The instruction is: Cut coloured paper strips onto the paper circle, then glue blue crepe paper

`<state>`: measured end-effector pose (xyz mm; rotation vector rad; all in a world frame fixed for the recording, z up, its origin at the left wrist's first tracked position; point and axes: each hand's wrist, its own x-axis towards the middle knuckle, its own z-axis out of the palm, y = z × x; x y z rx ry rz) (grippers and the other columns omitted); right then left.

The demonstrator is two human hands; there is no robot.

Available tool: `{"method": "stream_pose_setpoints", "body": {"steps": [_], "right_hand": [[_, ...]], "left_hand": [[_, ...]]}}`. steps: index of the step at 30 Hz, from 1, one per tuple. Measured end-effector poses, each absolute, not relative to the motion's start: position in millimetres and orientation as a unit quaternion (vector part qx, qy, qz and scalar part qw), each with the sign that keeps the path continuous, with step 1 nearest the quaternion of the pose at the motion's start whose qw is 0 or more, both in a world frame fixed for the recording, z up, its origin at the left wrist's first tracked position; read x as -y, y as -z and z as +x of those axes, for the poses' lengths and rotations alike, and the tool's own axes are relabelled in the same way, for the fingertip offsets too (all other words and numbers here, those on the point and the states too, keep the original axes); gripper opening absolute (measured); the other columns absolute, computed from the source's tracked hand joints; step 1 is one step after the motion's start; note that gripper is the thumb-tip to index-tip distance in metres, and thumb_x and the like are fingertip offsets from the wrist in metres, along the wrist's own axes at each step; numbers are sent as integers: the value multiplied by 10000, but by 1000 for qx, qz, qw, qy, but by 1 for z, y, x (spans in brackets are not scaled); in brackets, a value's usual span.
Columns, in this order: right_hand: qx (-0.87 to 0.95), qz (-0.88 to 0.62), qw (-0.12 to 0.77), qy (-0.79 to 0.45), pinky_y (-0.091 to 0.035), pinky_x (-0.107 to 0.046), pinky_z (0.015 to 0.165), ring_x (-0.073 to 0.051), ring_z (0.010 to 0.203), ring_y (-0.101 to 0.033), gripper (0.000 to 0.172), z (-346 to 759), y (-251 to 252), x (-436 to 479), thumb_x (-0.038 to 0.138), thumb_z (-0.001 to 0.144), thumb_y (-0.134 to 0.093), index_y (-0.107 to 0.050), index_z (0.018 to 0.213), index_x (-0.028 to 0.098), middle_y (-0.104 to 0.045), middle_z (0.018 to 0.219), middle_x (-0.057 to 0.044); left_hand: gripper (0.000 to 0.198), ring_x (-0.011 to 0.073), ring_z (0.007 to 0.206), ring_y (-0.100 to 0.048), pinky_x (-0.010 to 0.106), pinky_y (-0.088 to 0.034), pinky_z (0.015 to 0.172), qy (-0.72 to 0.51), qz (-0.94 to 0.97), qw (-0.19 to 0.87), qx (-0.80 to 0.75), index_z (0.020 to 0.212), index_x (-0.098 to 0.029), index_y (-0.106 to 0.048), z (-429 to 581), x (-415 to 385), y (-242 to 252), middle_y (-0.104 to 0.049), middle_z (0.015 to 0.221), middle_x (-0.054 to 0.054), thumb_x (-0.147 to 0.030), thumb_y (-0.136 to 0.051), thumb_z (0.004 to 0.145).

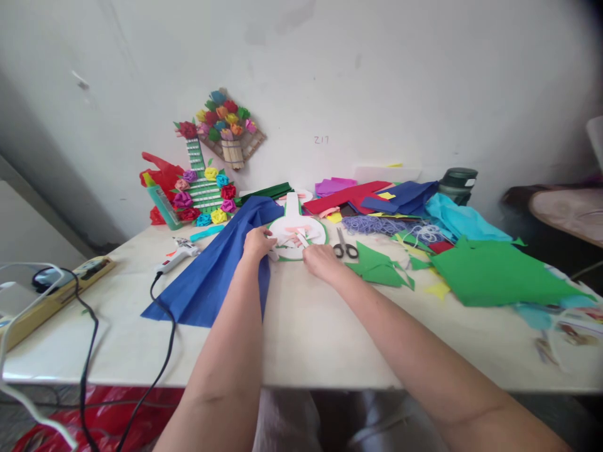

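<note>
A white guitar-shaped paper cutout (313, 228) with a green border lies flat on the table. Small white and pink paper strips (293, 235) are heaped on its round body. At the left edge of this heap, my left hand (258, 243) is closed with curled fingers; what they hold, if anything, is too small to make out. My right hand (323, 261) pinches a white paper strip (302, 238) over the lower right of the cutout. Black-handled scissors (345, 245) lie just right of it. Blue crepe paper (221, 270) spreads beneath my left forearm.
A hot glue gun (181, 254) with a black cord, a glue bottle (162, 204) and a flower-decorated guitar (202, 185) are on the left. Green paper (504, 273), purple yarn (377, 225) and a dark bottle (458, 184) occupy the right. A power strip (61, 301) sits far left.
</note>
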<state>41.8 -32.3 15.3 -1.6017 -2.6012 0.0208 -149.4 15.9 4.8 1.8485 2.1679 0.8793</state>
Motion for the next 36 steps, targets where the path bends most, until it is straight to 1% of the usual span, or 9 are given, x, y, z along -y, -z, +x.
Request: {"method": "stream_pose_setpoints", "body": {"steps": [3,7,10,14,18,22,28,32,36], "right_hand": [[849,-517,103,28,-435,-297,762,-226,926,-608,261,40,-23,21,182,801,-439,-665,931,186,-663,976,-109],[838,-515,173,47,-420,-275,751,-210,921,-602,253,31,-33,2,238,806,-452,-676,919,202,-668,975,-88],[829,-524,190,42,-417,-274,728,-208,877,-612,259,22,-34,-13,252,794,-467,-683,922,186,-681,922,-98],[821,-541,183,14,-415,-256,704,-187,841,-617,244,12,-29,-30,251,772,-495,-689,909,192,-691,894,-92],[806,-560,192,-10,-412,-240,673,-176,834,-614,217,8,-24,-38,233,747,-512,-688,874,227,-691,890,-59],[793,-574,203,-20,-406,-240,687,-169,853,-604,212,9,-23,-38,231,753,-502,-674,877,247,-681,920,-40],[783,-572,243,-25,-399,-252,699,-172,853,-595,229,10,-23,-35,302,781,-466,-654,905,263,-676,925,-29],[771,-573,276,-30,-399,-242,685,-162,831,-592,235,17,-27,-30,307,785,-442,-649,881,253,-677,897,-17],[748,-594,294,-34,-405,-242,696,-167,857,-587,241,33,-30,-28,294,783,-441,-648,898,256,-674,911,-12]], "left_hand": [[406,172,727,-613,224,-445,619,-252,638,119,-718,882,-161,-612,-153,-10,-12,-654,803,56,-384,-677,549],[570,189,791,-611,215,-450,633,-151,678,137,-706,956,-152,-574,-149,0,-24,-638,943,75,-381,-732,459],[588,183,828,-610,200,-453,641,-113,690,152,-698,988,-165,-545,-145,4,-27,-628,1000,68,-298,-736,448],[561,184,840,-612,199,-456,648,-104,689,160,-699,970,-173,-529,-143,5,-25,-637,968,51,-246,-728,451],[574,192,832,-609,217,-457,670,-113,696,167,-689,978,-175,-519,-148,3,-25,-640,908,40,-248,-731,450],[566,182,807,-606,215,-454,656,-138,693,171,-687,966,-184,-529,-154,2,-26,-634,878,28,-234,-738,442],[523,137,727,-582,219,-452,631,-235,683,182,-668,965,-165,-509,-155,-3,-26,-606,849,23,-224,-709,484],[511,123,721,-561,227,-449,654,-296,691,163,-639,984,-168,-489,-149,-14,-27,-591,836,13,-195,-678,510],[477,132,766,-558,238,-448,703,-297,707,127,-629,979,-174,-500,-146,-30,-28,-589,836,8,-172,-643,524]]}}
